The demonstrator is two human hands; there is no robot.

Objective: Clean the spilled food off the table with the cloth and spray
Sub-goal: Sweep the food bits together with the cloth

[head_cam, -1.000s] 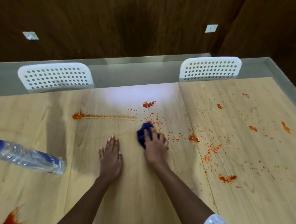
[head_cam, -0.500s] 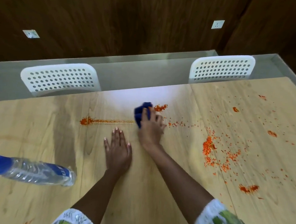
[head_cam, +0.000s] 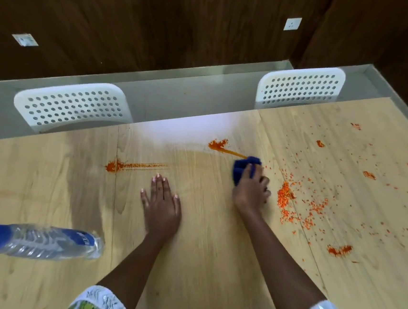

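Head view, looking down on a light wooden table (head_cam: 199, 266). Nearest, two forearms are seen in patterned green sleeves edged with white. At the near left, one clear plastic spray bottle (head_cam: 47, 241) with a blue top is laid on its side on the table; its blue label is too blurred to be read. The left hand (head_cam: 161, 207) is pressed flat on the wood, fingers straight and spread, nothing held. Further out and to the right, the right hand (head_cam: 252, 189) is curled around one bunched blue cloth (head_cam: 242, 168), which is held against the tabletop. Orange spilled food (head_cam: 285, 199) is scattered as crumbs just right of that hand and well beyond it. Two smeared orange streaks (head_cam: 134, 165) are seen, one beyond the left hand and one running from the cloth. At the far edge, two white perforated chair backs (head_cam: 73, 107) are visible. On the dark wood wall behind, two white sockets (head_cam: 292, 24) are mounted.
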